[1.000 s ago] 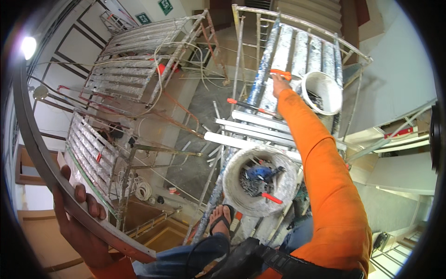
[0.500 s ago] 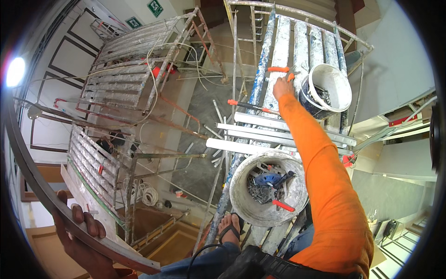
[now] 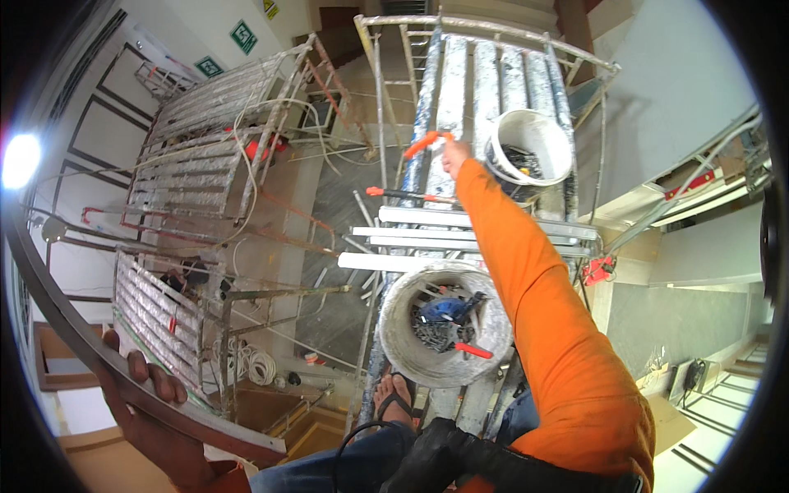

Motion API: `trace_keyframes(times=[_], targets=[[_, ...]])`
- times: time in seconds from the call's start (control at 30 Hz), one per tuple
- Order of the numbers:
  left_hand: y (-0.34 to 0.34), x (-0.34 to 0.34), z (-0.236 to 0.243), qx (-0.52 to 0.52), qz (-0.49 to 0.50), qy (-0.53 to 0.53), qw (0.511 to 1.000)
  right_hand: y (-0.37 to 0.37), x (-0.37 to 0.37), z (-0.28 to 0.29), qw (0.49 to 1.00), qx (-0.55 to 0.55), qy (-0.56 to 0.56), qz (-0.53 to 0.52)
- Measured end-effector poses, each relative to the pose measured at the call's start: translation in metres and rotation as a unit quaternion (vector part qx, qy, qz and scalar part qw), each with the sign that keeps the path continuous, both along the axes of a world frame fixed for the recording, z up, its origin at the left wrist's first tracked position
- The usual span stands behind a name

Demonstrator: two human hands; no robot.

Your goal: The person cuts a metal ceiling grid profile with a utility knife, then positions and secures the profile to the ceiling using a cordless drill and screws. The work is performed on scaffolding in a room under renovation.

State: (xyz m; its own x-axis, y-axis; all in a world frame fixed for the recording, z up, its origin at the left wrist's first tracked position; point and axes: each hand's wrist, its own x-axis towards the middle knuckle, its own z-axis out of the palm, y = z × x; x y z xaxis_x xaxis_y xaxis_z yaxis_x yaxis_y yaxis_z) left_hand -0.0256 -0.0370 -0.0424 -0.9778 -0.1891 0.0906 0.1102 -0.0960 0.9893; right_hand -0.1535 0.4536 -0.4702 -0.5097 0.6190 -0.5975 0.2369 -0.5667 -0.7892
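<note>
Grey and long, a metal strip (image 3: 222, 435) is gripped at eight o'clock by the curled left hand (image 3: 144, 419). At one o'clock, an orange-handled tool (image 3: 420, 145) is held in the nearly closed right hand (image 3: 458, 156). At its three o'clock, a white bucket (image 3: 542, 131) is seen.

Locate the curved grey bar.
The curved grey bar runs down the head view's left side, gripped by the left hand, its lower end beside the blue jeans.
</note>
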Motion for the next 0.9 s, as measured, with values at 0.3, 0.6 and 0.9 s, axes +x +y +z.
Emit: trace_keyframes(times=[0.3,0.6,0.9], targets=[[0.038,-0.005,0.027,0.121,-0.058,-0.032,0.99,-0.133,0.14,0.295,0.886,0.065,0.442,0.125],[0.088,-0.04,0.032,0.29,-0.221,-0.072,0.928,-0.176,0.29,0.393,0.845,0.151,0.467,0.214],[0.107,-0.032,0.021,0.216,-0.221,-0.062,0.949,-0.235,0.362,0.315,0.818,-0.039,0.347,0.457]])
